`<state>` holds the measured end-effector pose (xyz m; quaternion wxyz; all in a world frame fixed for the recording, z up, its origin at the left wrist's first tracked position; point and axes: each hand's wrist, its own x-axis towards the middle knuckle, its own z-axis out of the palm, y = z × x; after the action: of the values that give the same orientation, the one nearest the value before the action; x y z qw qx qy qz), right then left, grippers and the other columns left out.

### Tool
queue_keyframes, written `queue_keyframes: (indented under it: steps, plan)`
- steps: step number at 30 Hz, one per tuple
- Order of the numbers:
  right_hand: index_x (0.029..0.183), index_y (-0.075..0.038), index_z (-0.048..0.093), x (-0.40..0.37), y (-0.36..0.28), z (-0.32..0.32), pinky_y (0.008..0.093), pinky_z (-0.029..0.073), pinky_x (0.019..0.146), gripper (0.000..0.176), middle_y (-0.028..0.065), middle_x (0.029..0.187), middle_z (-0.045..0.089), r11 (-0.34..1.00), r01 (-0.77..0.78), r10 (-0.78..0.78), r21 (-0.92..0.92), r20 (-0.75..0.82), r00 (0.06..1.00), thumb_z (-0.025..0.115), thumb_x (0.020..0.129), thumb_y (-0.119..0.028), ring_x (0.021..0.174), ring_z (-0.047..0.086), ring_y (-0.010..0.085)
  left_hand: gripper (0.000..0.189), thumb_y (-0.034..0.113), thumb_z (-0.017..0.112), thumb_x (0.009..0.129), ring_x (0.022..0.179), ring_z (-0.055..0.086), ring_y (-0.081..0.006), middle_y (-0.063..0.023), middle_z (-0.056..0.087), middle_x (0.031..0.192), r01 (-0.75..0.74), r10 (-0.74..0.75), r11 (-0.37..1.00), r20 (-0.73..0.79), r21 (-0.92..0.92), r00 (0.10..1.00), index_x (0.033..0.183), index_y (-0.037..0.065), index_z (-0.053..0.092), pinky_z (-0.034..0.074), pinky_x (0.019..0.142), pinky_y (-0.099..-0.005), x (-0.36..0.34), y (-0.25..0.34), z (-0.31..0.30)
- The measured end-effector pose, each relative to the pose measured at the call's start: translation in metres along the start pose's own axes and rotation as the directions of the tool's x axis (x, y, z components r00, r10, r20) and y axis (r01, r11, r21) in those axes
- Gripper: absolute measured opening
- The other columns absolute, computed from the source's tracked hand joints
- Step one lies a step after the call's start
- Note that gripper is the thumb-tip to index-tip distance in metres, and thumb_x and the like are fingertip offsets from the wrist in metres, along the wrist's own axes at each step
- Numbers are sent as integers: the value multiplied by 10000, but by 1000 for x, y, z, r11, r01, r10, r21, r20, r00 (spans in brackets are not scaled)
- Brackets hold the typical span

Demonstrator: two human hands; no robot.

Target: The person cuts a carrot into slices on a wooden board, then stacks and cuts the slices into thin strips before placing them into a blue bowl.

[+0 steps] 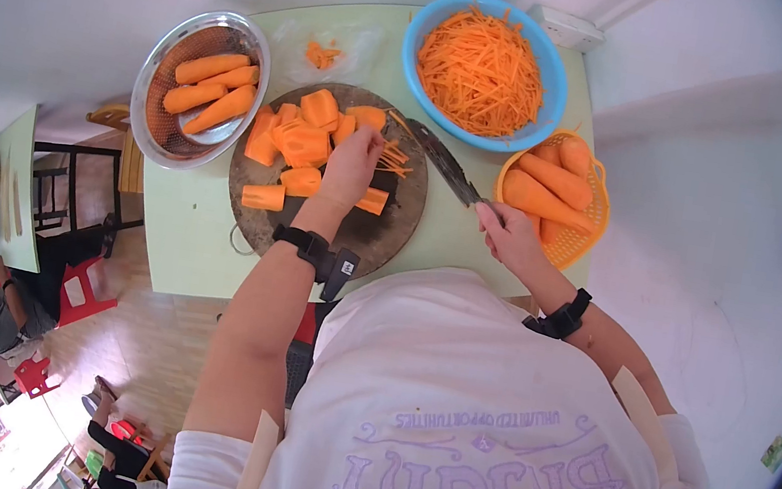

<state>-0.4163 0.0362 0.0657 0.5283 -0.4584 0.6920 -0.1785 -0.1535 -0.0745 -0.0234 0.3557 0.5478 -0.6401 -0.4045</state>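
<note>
The bench [186, 260], in head view, carries a round board [402, 206]; carrot pieces [303, 143] lie on it, mostly toward eleven o'clock. Right fingers [492, 222] grasp a knife [447, 166] toward two o'clock; whether left fingers [363, 143] hold anything, I cannot tell.

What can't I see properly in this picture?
All in the head view:
What's under the bare left hand: it blocks the round brown chopping board.
One end of the long dark metal knife: inside the bare right hand.
Floor of the round blue plastic basin: under orange carrot shreds.
Green wall card: too small.
</note>
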Motion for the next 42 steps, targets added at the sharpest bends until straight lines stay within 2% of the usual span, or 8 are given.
queue_keyframes:
  steps: [2,7,11,21,30,32,36,42]
  plan:
    - [851,30,616,-1,-4,1,322,428,586,474,52,663,525,1000,1,-1,-3,27,1000,552,975,-423,619,488,143,118,88,623,893,857,640,-366,-175,657,902,-71,-22,949,288,309,957,982,34,566,515,748,-431,0,-13,-3]
    - [853,0,607,5,-7,6,297,421,537,523,32,666,527,994,-62,77,-91,164,983,528,964,-506,572,501,135,167,87,661,859,855,634,-374,-178,650,858,79,-167,929,218,360,962,962,27,544,504,749,-427,-4,-11,0]
    - [887,-24,606,10,-5,9,274,402,479,529,16,641,494,984,-178,172,9,211,962,519,956,-541,517,475,116,173,92,672,851,853,643,-360,-162,657,841,151,-263,896,225,418,938,923,33,526,504,738,-422,-1,1,-5]
    - [797,-69,548,12,-4,9,231,328,399,514,-10,592,434,978,-203,182,54,262,948,513,957,-557,446,405,79,147,29,650,849,787,673,-310,-146,659,804,213,-264,929,140,302,954,927,29,526,518,693,-387,-3,-16,-3]
    - [819,-29,550,14,-1,9,260,322,392,581,18,565,427,971,-239,220,33,281,934,493,947,-593,425,399,101,131,28,638,863,788,668,-291,-129,656,817,132,-203,900,130,415,971,939,38,531,518,687,-376,3,-5,-9]
    - [820,-28,549,15,0,9,259,320,392,585,19,568,426,967,-252,235,28,277,932,492,946,-597,426,397,100,144,72,640,862,831,650,-352,-147,660,863,18,-6,976,-56,216,998,978,76,555,513,703,-444,10,3,-18]
    - [822,-31,546,9,-8,6,257,319,389,592,15,578,428,962,-257,219,91,302,928,488,941,-609,428,392,98,174,67,638,862,835,658,-335,-140,673,885,-75,86,971,-40,226,995,1025,86,582,520,704,-425,14,24,-28]
    - [809,-36,543,5,4,-4,252,327,387,540,12,571,438,960,-198,161,198,189,969,508,956,-555,425,404,94,276,74,664,832,930,649,-296,-121,675,961,-65,-70,899,289,432,955,1101,94,605,525,800,-406,6,11,-13]
